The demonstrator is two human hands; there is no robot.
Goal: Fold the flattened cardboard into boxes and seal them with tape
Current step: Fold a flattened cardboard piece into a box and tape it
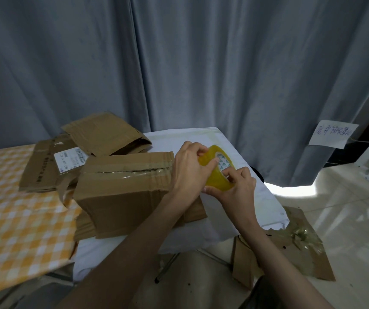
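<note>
A folded cardboard box [123, 188] stands on the white-covered table [266, 197], its top seam covered with clear tape. Just right of the box both hands hold a yellow tape roll [218, 175] above the table. My left hand [188, 170] grips the roll from the left, fingers curled over its top edge. My right hand [235, 188] holds it from below and the right, fingers pinching at the roll's face. Flattened cardboard [45, 170] with a white label lies behind the box on the left, and another folded piece [105, 134] rests on it.
An orange checked cloth [18, 219] covers the surface to the left. More cardboard pieces [290, 246] with crumpled tape scraps lie on the floor at the right. Grey curtains [179, 63] hang behind the table, with a paper note [333, 133] pinned on them.
</note>
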